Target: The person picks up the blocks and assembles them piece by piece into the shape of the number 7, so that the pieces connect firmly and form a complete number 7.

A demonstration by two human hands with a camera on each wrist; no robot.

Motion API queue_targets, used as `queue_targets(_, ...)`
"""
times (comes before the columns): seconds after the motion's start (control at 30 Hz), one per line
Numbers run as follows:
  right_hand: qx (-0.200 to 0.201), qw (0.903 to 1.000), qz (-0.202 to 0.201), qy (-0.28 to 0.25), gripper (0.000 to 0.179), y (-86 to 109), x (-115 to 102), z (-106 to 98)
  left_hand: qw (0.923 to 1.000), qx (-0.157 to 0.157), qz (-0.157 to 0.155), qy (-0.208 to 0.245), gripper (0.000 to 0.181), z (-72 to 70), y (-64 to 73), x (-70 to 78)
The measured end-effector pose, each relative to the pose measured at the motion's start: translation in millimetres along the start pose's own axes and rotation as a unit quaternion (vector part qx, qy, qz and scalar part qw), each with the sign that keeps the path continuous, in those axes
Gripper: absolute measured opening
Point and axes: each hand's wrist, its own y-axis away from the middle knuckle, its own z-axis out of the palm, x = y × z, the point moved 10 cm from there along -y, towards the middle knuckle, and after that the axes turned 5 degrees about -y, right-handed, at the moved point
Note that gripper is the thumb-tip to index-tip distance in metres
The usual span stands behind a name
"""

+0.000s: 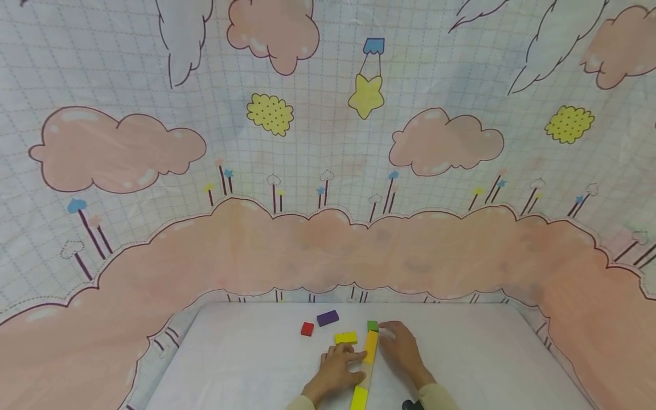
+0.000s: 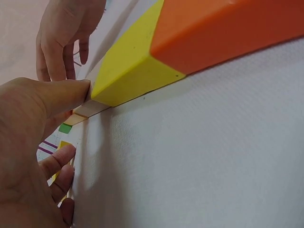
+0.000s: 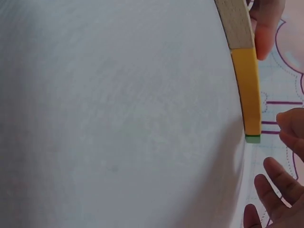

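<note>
A row of wooden blocks runs away from me in the head view: a small green block (image 1: 372,326) at the far end, an orange-yellow block (image 1: 370,347), a plain wood block (image 1: 366,374) and a yellow block (image 1: 359,397). An orange block (image 2: 223,33) adjoins the yellow one in the left wrist view. From the left, my left hand (image 1: 335,367) touches the row, forefinger by the orange-yellow block and thumb by the plain one. My right hand (image 1: 405,347) is beside the green block, its fingers loosely bent around nothing; contact there is unclear.
Left of the row, a yellow block (image 1: 345,337), a purple block (image 1: 328,318) and a red block (image 1: 307,329) lie loose on the white table (image 1: 230,353). Behind stands a backdrop with printed clouds (image 1: 328,250). A small black object (image 1: 411,405) shows by the right sleeve.
</note>
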Motion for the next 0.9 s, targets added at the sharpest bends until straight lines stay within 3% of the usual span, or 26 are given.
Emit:
queue_targets(0.17, -0.001, 0.9997, -0.013, 0.020, 0.025, -1.0, -9.3, 1.2, 1.0000, 0.000, -0.002, -0.002, 0.045, -0.8, -0.6, -0.4)
queue_targets(0.57, -0.012, 0.9985, 0.031, 0.044, 0.029, -7.3, 1.0, 11.8, 1.0000, -0.003, -0.002, 0.000, 0.044, 0.9, -0.3, -0.5)
queue_targets(0.9, -0.015, 0.9980, 0.018, 0.058, 0.031, -9.5, -0.3, 11.3, 1.0000, 0.004, -0.001, -0.002, 0.044, -0.6, -0.2, 1.4)
